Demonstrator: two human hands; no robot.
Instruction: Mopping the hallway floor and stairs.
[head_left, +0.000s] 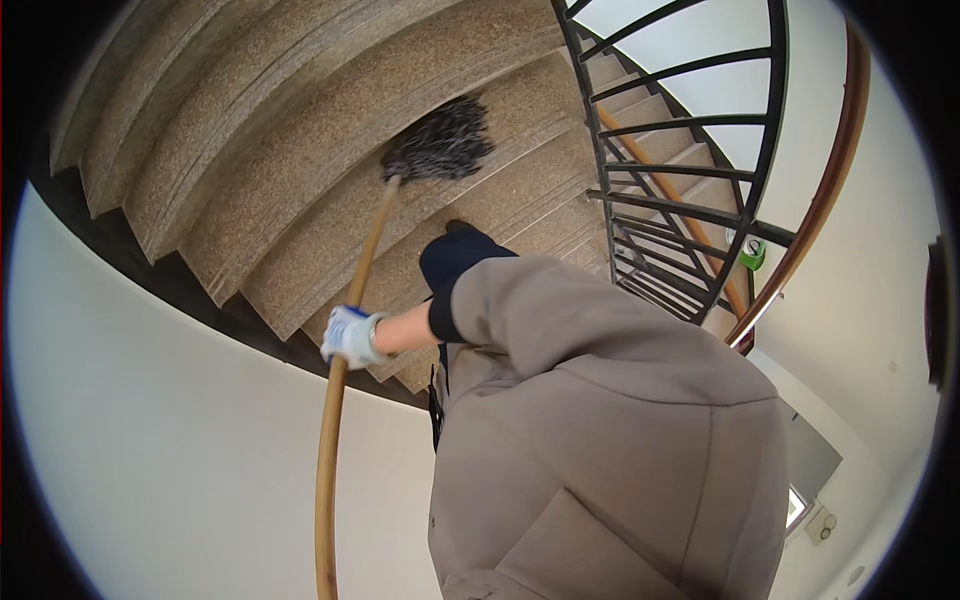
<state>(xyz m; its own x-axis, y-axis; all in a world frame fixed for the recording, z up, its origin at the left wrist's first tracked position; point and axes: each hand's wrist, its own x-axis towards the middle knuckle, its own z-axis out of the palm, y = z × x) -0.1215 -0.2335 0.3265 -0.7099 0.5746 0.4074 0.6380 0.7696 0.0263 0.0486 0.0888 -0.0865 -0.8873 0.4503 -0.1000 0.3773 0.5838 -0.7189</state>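
Note:
My right hand (351, 337), in a white and blue work glove, grips the wooden handle (367, 255) of a mop. Its arm reaches across the front of my body. The mop's dark grey string head (441, 141) lies spread on a speckled stone stair tread, against the riser of the step above. The lower end of the handle meets the left edge of the strings, and its other end runs out of the bottom of the picture. My left hand is out of view. Below the mop head, a navy trouser leg (457, 255) and a dark shoe tip show on the stairs.
Curving stone steps (300, 142) rise toward the upper left beside a white wall (187, 420) with a dark skirting. A black metal railing (679, 124) with a brown handrail (832, 180) borders the right. Beyond it, another flight (682, 142) and a small green object (752, 255) appear.

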